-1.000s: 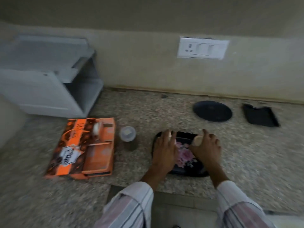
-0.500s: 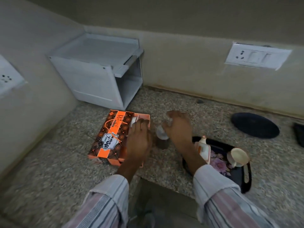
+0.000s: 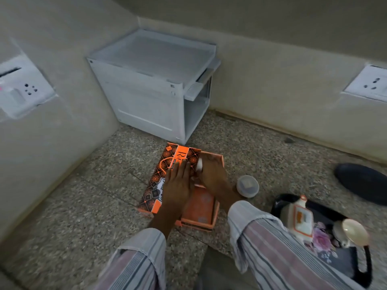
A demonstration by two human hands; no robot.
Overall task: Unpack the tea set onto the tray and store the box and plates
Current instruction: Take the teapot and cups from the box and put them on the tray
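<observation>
An open orange tea set box (image 3: 201, 208) lies on the speckled counter, its patterned lid (image 3: 165, 164) folded out to the left. My left hand (image 3: 178, 185) rests flat on the lid, fingers together. My right hand (image 3: 211, 172) reaches into the far end of the box and is closed around a white cup (image 3: 199, 164), mostly hidden by the fingers. At the lower right a black floral tray (image 3: 356, 266) carries a white teapot with orange trim (image 3: 299, 218) and a white cup on its side (image 3: 351, 231).
A small lidded jar (image 3: 247, 186) stands just right of the box. A dark round plate (image 3: 362, 183) lies at the right edge. A white open-fronted shelf unit (image 3: 155, 88) sits in the corner behind the box. Wall sockets are on both walls.
Both hands left the tray and moved left to the box. My right hand passed the jar and went into the box onto the cup. The view swung left.
</observation>
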